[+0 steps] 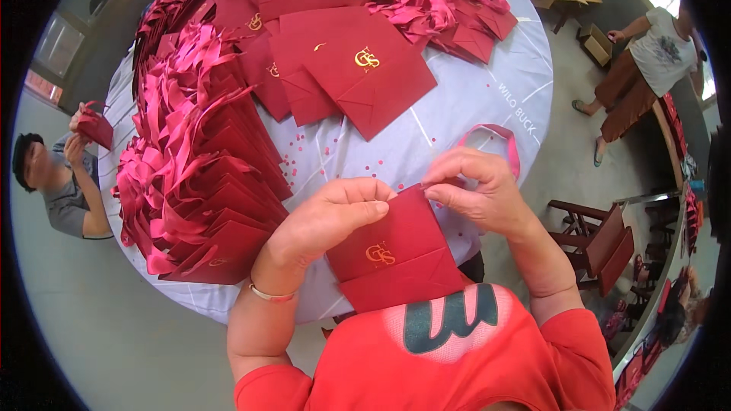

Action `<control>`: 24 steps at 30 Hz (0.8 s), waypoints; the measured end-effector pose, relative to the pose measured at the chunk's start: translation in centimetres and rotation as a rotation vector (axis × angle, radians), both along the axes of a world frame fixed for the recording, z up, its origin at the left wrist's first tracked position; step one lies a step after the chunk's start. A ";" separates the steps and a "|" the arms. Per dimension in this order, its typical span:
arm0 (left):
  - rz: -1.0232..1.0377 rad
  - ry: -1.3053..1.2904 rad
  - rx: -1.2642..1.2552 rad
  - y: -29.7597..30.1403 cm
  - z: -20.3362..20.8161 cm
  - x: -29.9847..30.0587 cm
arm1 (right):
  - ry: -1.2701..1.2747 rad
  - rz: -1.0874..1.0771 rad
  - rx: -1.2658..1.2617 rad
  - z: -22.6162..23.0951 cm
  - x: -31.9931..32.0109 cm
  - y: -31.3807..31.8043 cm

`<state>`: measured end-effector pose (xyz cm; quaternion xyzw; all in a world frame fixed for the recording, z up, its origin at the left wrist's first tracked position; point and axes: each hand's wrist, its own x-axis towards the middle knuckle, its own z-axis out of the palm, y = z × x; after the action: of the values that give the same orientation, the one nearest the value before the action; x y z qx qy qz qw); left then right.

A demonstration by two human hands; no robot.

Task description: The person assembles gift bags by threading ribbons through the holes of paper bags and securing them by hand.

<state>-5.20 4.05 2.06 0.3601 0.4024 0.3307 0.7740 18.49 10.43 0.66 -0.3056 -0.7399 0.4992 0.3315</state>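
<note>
A flat dark red paper gift bag [396,251] with a gold emblem lies against the front of my red shirt, at the table's near edge. My left hand [331,217] is closed on its upper left edge, thumb on the front. At the bag's upper right corner, my right hand [480,190] pinches thumb and fingers together on a pink ribbon [512,148]. The ribbon loops up behind that hand; its end between the fingertips is mostly hidden. Left of my left forearm stands a long row of finished-looking red bags [228,247] with pink ribbon handles.
Flat red bags [381,79] lie piled across the round table [487,118], with ribboned bags [464,19] behind. Red dots are scattered on the cloth. A person [65,190] at left holds a small bag. Another person [655,60] stands right, beyond a wooden stool [594,243].
</note>
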 end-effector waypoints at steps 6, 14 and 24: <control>0.029 0.100 0.015 0.1 -0.4 0.1 | 0.173 0.187 -0.346 -0.9 -1.7 1.0; -0.009 0.014 0.023 0.0 -1.1 0.1 | 0.178 0.288 -0.323 -1.8 -1.4 1.5; -0.062 -0.078 0.028 0.0 -1.4 -0.2 | 0.152 0.295 -0.459 -1.7 -1.3 1.3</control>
<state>-5.43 4.04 0.62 0.3701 0.3561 0.3260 0.7937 17.16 11.76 -0.99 -0.2234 -0.6169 0.7182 0.2318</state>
